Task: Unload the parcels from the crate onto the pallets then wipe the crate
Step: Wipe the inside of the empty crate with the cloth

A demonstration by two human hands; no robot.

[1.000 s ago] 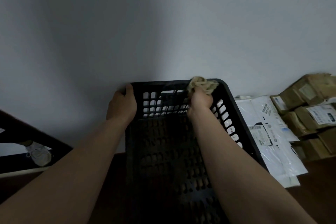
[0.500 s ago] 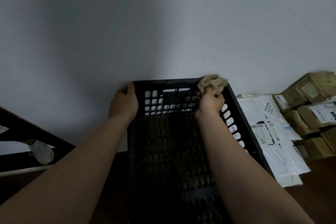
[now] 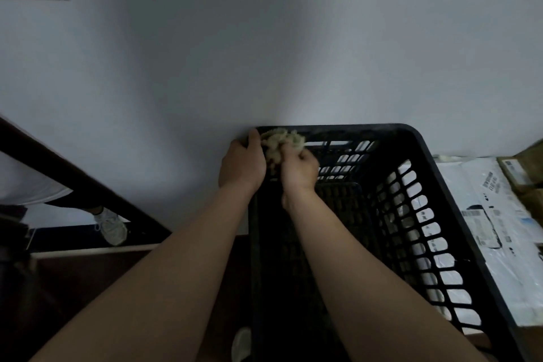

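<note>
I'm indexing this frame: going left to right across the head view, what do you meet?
From the left: white sneaker → left hand → right hand → white mailer bags → brown cardboard parcels.

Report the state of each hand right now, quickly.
Left hand: grips the far left corner of the black crate.
Right hand: closed round the beige cloth, against the crate's far wall.
</note>
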